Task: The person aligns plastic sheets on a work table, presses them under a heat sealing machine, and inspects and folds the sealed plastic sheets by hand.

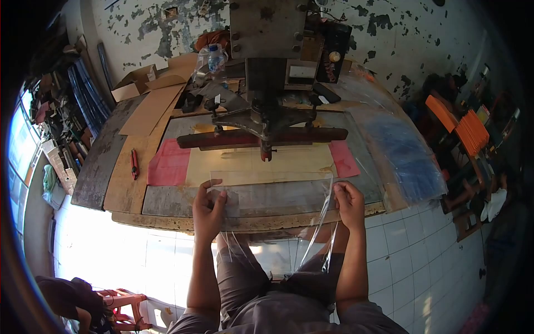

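A clear plastic sheet [278, 209] is stretched between my two hands above the front edge of the bench. My left hand [210, 209] pinches its left side, and my right hand [349, 203] pinches its right side. The sheet's lower part hangs over my lap in shiny folds. Beyond the hands, a pale yellow sheet [250, 167] lies on the grey bench plate, with pink material [168, 162] showing at its left and right ends. Above the yellow sheet is the dark red bar [233, 139] of a press.
A red cutter [134, 164] lies on the bench's left side, near cardboard pieces [153, 111]. Stacked bluish plastic sheets [403, 158] lie at the right. Behind the press stands a plastic bottle [214, 57]. A red stool [125, 306] is at the lower left.
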Demonstrator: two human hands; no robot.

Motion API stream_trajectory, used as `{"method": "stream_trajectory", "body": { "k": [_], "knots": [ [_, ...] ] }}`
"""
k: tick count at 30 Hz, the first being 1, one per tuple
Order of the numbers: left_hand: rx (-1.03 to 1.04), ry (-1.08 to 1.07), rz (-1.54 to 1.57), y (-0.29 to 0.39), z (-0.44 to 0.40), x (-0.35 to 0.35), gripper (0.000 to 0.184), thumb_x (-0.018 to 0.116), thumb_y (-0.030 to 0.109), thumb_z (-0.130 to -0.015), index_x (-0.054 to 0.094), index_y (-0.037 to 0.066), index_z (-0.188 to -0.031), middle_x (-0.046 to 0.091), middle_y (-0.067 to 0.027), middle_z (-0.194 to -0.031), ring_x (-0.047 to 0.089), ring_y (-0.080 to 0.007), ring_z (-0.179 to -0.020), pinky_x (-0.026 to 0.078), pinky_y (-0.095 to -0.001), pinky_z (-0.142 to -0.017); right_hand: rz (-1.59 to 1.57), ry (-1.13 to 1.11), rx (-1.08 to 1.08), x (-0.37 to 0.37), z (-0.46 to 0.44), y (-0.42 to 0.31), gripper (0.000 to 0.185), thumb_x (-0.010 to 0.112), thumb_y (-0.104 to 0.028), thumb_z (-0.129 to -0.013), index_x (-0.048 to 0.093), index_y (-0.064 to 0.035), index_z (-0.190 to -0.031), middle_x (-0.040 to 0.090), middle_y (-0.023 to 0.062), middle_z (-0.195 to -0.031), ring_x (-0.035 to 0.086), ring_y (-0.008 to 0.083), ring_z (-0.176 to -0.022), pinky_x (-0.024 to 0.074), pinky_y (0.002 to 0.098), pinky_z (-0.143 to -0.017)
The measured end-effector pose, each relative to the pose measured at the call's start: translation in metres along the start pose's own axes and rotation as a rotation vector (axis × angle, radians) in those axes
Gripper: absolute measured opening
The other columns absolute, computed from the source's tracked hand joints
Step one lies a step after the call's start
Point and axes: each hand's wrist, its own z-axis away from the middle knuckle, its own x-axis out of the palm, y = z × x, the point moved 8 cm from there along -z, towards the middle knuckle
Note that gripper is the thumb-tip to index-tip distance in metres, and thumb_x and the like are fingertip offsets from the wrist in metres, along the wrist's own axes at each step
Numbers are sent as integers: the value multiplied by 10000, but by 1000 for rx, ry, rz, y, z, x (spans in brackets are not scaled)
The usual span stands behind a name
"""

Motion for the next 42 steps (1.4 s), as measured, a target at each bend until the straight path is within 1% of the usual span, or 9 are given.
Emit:
{"method": "stream_trajectory", "body": {
  "k": [3, 9, 18, 24, 26, 29, 33, 41, 42],
  "knots": [
    [13, 29, 52, 4, 1, 2, 283, 642, 92, -1024, 573, 45, -1294, 675, 6, -761, 590, -26, -682, 389, -190, -616, -18, -3, 7, 1, 1, -1, 183, 644, -188, -1043, 699, -14, -1055, 580, -31, -742, 490, 25, -611, 380, 206, -542],
    [11, 6, 29, 3, 0, 3, 279, 632, 86, -1030, 566, 39, -1296, 679, -9, -779, 645, -46, -747, 424, -193, -652, -18, -15, -4, 0, 0, -1, 179, 631, -182, -1049, 692, -14, -1044, 575, -32, -740, 489, 26, -618, 383, 205, -553],
    [16, 6, 11, 6, 0, 3, 277, 628, 67, -1024, 568, 35, -1293, 685, -22, -784, 663, -68, -764, 446, -206, -675, -23, -24, 1, 0, -1, 1, 174, 627, -179, -1051, 688, -15, -1044, 576, -35, -746, 488, 22, -626, 382, 205, -555],
    [-8, 13, 5, 5, 0, 2, 277, 634, 77, -1024, 572, 38, -1291, 676, -13, -777, 660, -64, -744, 443, -203, -664, -39, -29, 8, 0, -1, 3, 176, 630, -182, -1051, 688, -16, -1042, 572, -37, -744, 483, 21, -621, 379, 205, -550],
    [-19, 12, 52, 2, 0, 4, 274, 634, 82, -1026, 574, 39, -1289, 670, -8, -768, 658, -63, -739, 442, -203, -661, -36, -25, 13, 0, 0, 4, 177, 632, -186, -1050, 689, -19, -1039, 570, -38, -743, 481, 21, -618, 378, 205, -549],
    [-13, 10, 45, 1, 0, 3, 269, 633, 87, -1028, 577, 38, -1286, 662, -2, -754, 656, -60, -734, 442, -204, -659, -13, -24, -23, 0, -1, 0, 166, 630, -175, -1054, 687, -22, -1027, 565, -71, -734, 470, -1, -609, 371, 197, -527],
    [10, 15, 41, -1, -1, 2, 271, 638, 97, -1028, 577, 36, -1285, 661, 2, -747, 654, -58, -730, 442, -203, -659, -20, -20, -16, 1, -1, -2, 164, 628, -170, -1054, 686, -20, -1024, 561, -69, -732, 470, -3, -611, 366, 199, -522],
    [-10, 21, 21, 3, 1, 2, 281, 648, 103, -1024, 578, 36, -1288, 688, -13, -777, 665, -68, -738, 458, -209, -677, -13, -6, -30, 0, -1, 1, 159, 630, -162, -1051, 686, -18, -1014, 556, -69, -725, 467, -3, -600, 364, 199, -518],
    [-7, 19, 18, 2, 0, 2, 282, 649, 102, -1024, 579, 37, -1289, 692, -16, -782, 666, -68, -737, 460, -210, -678, -8, -9, -20, 0, -1, 1, 161, 631, -166, -1050, 686, -17, -1022, 559, -59, -731, 470, 5, -607, 366, 200, -527]
  ]
}}
